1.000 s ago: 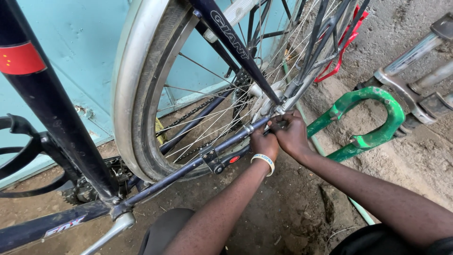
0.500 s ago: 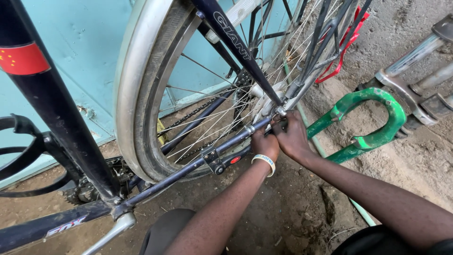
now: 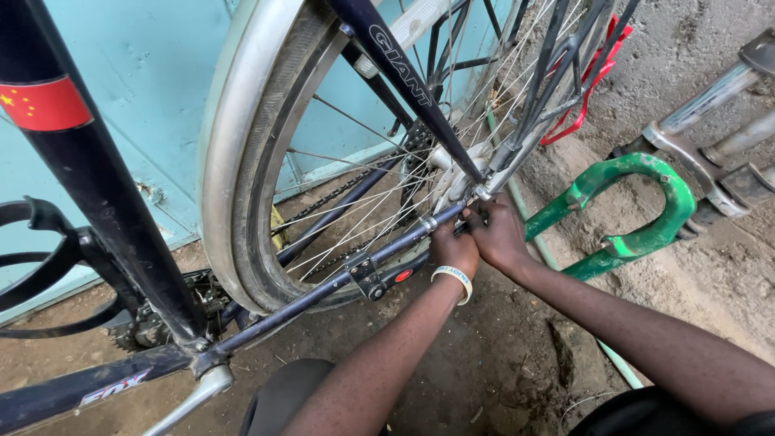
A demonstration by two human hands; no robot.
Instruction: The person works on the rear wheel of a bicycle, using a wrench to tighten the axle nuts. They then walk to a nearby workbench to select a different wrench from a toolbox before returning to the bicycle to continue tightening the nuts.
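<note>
**Both hands closed in at the rear axle**

Far left: dark frame tube (image 3: pixel 97 186) slanting down to the crank area, a black bottle cage (image 3: pixel 40 266) clipped beside it. Next along, the rear wheel (image 3: pixel 250 161), tyre and silver mudguard standing clear of the dirt, seemingly so the hub can be reached from the side. Below the spokes, a chainstay (image 3: pixel 323 287) carrying a small red reflector (image 3: pixel 400 276). Then the left hand (image 3: pixel 454 250), white wristband on, fingers curled shut around the stay's end just short of the axle, likely steadying the frame. Touching it, the right hand (image 3: pixel 496 234), fingers bunched and pinching something small at the axle nut (image 3: pixel 483 194); cannot tell whether tool or bare nut. Further right, a green fork (image 3: pixel 638 210) lying on the ground, near the hands. Far right, grey metal parts (image 3: pixel 710 153) set aside.
</note>
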